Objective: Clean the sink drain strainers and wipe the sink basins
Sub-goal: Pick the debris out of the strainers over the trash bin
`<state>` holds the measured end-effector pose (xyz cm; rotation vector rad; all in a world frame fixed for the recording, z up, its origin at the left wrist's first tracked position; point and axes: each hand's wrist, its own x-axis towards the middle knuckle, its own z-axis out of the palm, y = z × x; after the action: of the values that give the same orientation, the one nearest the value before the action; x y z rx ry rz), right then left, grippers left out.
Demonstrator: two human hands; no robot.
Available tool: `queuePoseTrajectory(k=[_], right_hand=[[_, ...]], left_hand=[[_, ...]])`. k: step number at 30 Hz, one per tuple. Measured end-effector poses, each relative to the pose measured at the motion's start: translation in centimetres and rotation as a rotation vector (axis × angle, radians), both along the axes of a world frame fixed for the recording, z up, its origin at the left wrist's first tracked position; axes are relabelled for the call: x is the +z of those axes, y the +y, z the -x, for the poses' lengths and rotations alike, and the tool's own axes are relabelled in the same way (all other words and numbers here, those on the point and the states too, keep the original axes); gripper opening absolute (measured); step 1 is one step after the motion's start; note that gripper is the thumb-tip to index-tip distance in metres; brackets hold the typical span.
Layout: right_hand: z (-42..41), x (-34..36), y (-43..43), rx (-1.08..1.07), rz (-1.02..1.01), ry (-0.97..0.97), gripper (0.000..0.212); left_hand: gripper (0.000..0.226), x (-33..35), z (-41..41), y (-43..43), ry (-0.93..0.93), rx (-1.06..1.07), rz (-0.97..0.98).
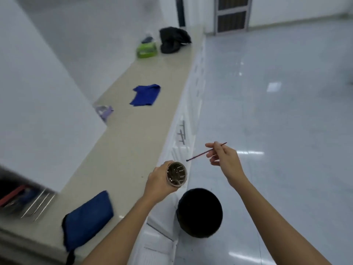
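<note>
My left hand point(159, 181) grips a round perforated drain strainer point(176, 174), its dirty inside facing up, above the counter's front edge. A thin dark stick point(202, 153) is pinched in the fingers of my right hand point(223, 159), its tip pointing at the strainer but a little apart from it. Both hands hover over a black bin point(199, 212) on the floor. A blue cloth point(146, 95) lies flat on the beige counter point(122, 142), farther back. The sink is out of view, apart from a blurred metal rack point(36, 205) at the left edge.
A dark blue pouch point(88, 217) lies on the counter near me. Farther along are a small purple item point(104, 111), a green box point(146, 50) and a black bag point(173, 39). White drawers point(181, 134) run below the counter. Glossy tiled floor point(277, 111) spreads to the right.
</note>
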<state>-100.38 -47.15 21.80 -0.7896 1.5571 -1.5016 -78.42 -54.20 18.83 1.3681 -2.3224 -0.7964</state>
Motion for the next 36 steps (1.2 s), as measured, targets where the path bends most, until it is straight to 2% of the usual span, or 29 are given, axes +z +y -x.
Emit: queuePoseTrajectory(k=[6, 8, 11, 13, 15, 17, 20, 23, 25, 27, 30, 32, 34, 36], right_hand=[[2.0, -5.9, 4.8, -0.095, -0.080, 0.073, 0.025], [2.1, -7.8, 5.6, -0.009, -0.147, 0.237, 0.020], [1.7, -10.4, 6.0, 0.150, -0.261, 0.615, 0.024], [1.5, -11.5, 6.1, 0.222, -0.349, 0.686, 0.025], [1.6, -11.9, 5.9, 0.234, -0.388, 0.612, 0.027], [1.8, -12.0, 5.7, 0.152, -0.355, 0.525, 0.026], [1.9, -12.4, 5.5, 0.148, -0.369, 0.600, 0.028], [1.8, -12.8, 5.4, 0.246, -0.405, 0.522, 0.028], [2.1, -12.9, 5.3, 0.130, -0.363, 0.473, 0.028], [2.2, -12.7, 5.2, 0.056, -0.342, 0.505, 0.028], [2.0, -12.4, 5.3, 0.163, -0.317, 0.422, 0.027], [2.1, -11.9, 5.1, 0.131, -0.302, 0.348, 0.026], [2.4, -11.6, 4.8, 0.069, -0.289, 0.372, 0.027], [2.3, -11.2, 4.5, 0.119, -0.295, 0.391, 0.028]], left_hand=[[0.061, -5.2, 6.0, -0.5, -0.155, -0.131, -0.072], [0.064, -6.6, 7.3, -0.3, -0.184, -0.162, -0.085], [0.058, -8.1, 8.7, 0.3, -0.217, -0.244, -0.043], [0.054, -8.4, 9.1, 0.4, -0.231, -0.266, -0.002], [0.053, -8.9, 9.2, 0.1, -0.252, -0.272, 0.041], [0.053, -9.4, 9.1, -0.3, -0.257, -0.273, 0.078], [0.052, -9.7, 9.4, -0.6, -0.225, -0.265, 0.087], [0.054, -9.8, 9.9, -0.8, -0.221, -0.272, 0.057], [0.060, -9.9, 10.0, -0.7, -0.213, -0.253, 0.017], [0.068, -10.0, 10.1, -0.5, -0.167, -0.198, -0.049], [0.072, -9.8, 9.8, -0.6, -0.140, -0.172, -0.101], [0.071, -9.7, 9.3, -0.8, -0.129, -0.185, -0.104], [0.071, -9.4, 9.1, -0.9, -0.109, -0.179, -0.103], [0.071, -8.9, 9.2, -1.0, -0.085, -0.168, -0.101]])
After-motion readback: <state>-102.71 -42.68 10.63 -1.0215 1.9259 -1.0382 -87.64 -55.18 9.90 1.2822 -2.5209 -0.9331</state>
